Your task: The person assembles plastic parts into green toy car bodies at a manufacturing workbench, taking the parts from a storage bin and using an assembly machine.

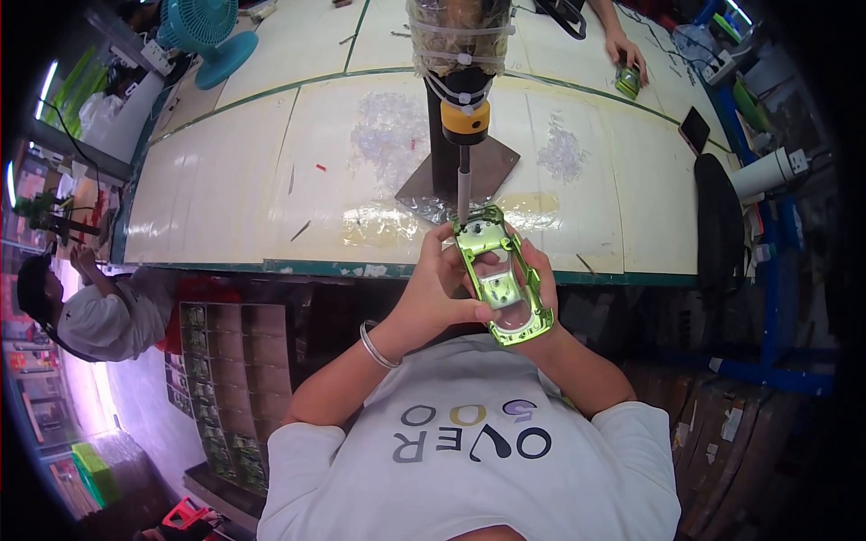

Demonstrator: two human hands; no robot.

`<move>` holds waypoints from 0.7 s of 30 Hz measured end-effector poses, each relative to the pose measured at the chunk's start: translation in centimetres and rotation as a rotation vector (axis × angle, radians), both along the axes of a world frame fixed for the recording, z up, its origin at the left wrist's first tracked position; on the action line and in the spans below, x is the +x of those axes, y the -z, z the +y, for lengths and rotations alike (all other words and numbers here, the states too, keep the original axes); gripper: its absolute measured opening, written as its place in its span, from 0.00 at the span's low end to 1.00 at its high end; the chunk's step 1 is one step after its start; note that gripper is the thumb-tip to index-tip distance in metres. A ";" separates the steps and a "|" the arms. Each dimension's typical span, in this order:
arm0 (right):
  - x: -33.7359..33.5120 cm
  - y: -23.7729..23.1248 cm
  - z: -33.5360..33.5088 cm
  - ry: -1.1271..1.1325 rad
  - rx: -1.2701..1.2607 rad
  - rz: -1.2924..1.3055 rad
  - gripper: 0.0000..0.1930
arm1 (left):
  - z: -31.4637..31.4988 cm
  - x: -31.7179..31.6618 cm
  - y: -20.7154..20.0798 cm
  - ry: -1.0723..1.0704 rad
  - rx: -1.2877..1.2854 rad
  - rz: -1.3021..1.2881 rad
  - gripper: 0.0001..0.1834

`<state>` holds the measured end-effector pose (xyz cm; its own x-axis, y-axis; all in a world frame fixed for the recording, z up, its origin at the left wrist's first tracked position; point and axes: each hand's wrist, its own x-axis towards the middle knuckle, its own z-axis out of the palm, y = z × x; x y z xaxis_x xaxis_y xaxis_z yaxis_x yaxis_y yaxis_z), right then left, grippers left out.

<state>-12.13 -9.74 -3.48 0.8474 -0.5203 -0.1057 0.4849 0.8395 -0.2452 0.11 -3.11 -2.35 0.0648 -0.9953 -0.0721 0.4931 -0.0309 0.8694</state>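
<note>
Chrome-green and mirror-bright, a toy car body sits gripped between a worker's two hands just above the near edge of a pale workbench. The left hand wraps the shell's left flank, fingers curled narrow around its upper end and the thumb pressed across its lower middle; a silver bangle circles that wrist. The right hand cups the opposite flank from behind, its fingers mostly hidden by the shell, so only their tips show at the upper right rim. Directly above the fingertips, the grey bit of a yellow-collared mounted driver comes down to the top end of the shell, though whether the tip touches cannot be told. Beyond the fingers, the driver's dark post stands on a flat metal base plate, with scatterings of clear plastic scraps to either side. Far past the fingers, at the bench's opposite edge, another person's hand rests by a second green car body. A teal fan stands at the far left corner.
</note>
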 end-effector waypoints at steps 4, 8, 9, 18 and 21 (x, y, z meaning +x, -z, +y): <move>0.1 -0.5 -0.7 0.005 0.104 0.275 0.19 | 1.0 0.0 0.8 -0.031 -0.057 0.014 0.56; -0.1 0.2 -2.0 -0.195 0.125 0.122 0.18 | 2.2 -0.1 0.8 -0.019 -0.111 -0.038 0.58; 0.1 0.5 -2.5 -0.313 0.061 0.004 0.19 | 2.5 -0.2 0.7 -0.022 -0.130 -0.052 0.59; 0.1 -0.6 -2.7 -0.413 0.208 -0.010 0.25 | 3.2 -0.4 -0.1 -0.008 -0.179 -0.086 0.63; 0.0 -1.1 -2.7 -0.447 0.176 -0.084 0.25 | 3.4 -0.4 -0.2 0.008 -0.198 -0.098 0.64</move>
